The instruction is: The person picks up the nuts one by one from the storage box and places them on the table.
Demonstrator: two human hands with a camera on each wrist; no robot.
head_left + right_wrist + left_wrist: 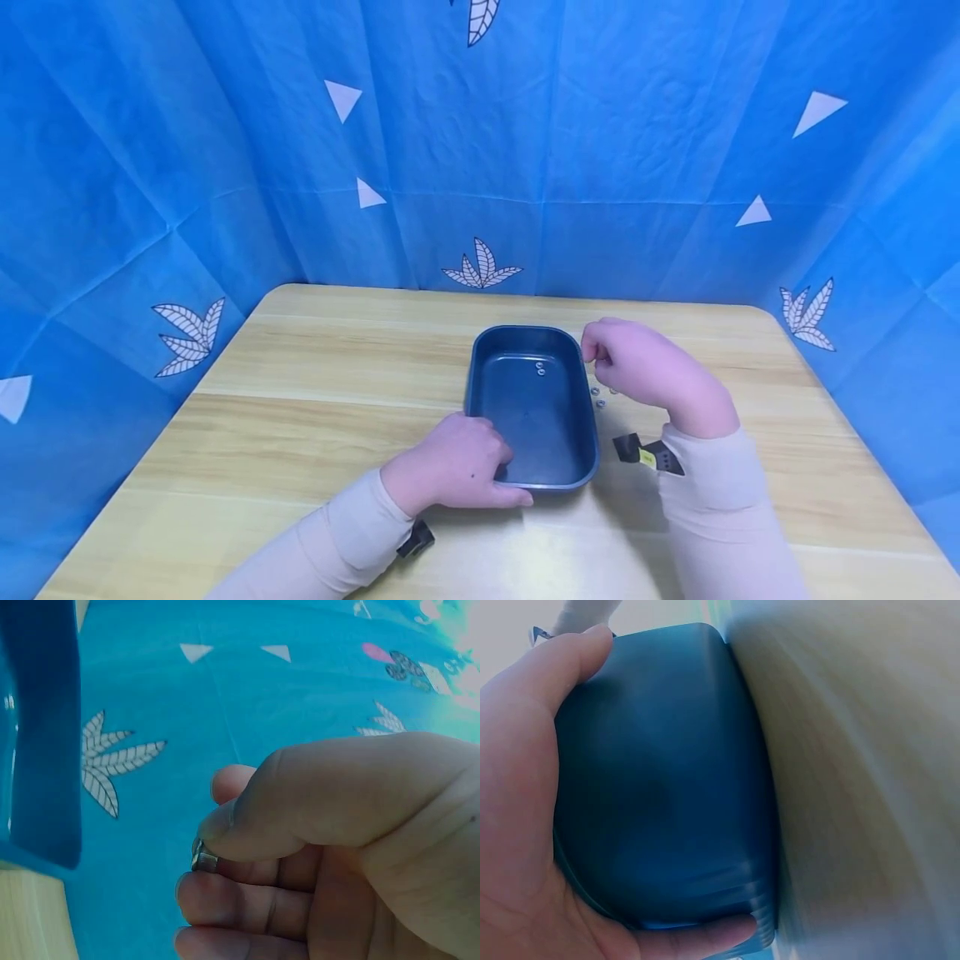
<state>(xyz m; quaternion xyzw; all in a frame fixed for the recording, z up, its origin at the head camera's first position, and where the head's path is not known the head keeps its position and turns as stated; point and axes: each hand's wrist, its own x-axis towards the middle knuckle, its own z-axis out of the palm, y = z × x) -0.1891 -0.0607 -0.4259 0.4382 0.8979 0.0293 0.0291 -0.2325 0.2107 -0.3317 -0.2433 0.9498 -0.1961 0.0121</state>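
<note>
A dark blue rectangular tray (536, 425) stands on the table, with two small metal nuts (541, 368) near its far end. My left hand (465, 462) grips the tray's near left corner, its thumb along the near rim; in the left wrist view the fingers wrap the tray's outer wall (660, 780). Beside the tray's far right side, my right hand (648, 362) is raised. Between thumb and finger it pinches a small metal nut (204, 857), seen clearly in the right wrist view. A few more nuts (600, 403) lie on the table just below that hand, one partly hidden by it.
The wooden table (337, 358) reaches out on both sides of the tray. A blue curtain (465, 125) with white leaves and triangles encloses its back and sides. Dark straps with small devices (648, 454) sit at the wrists.
</note>
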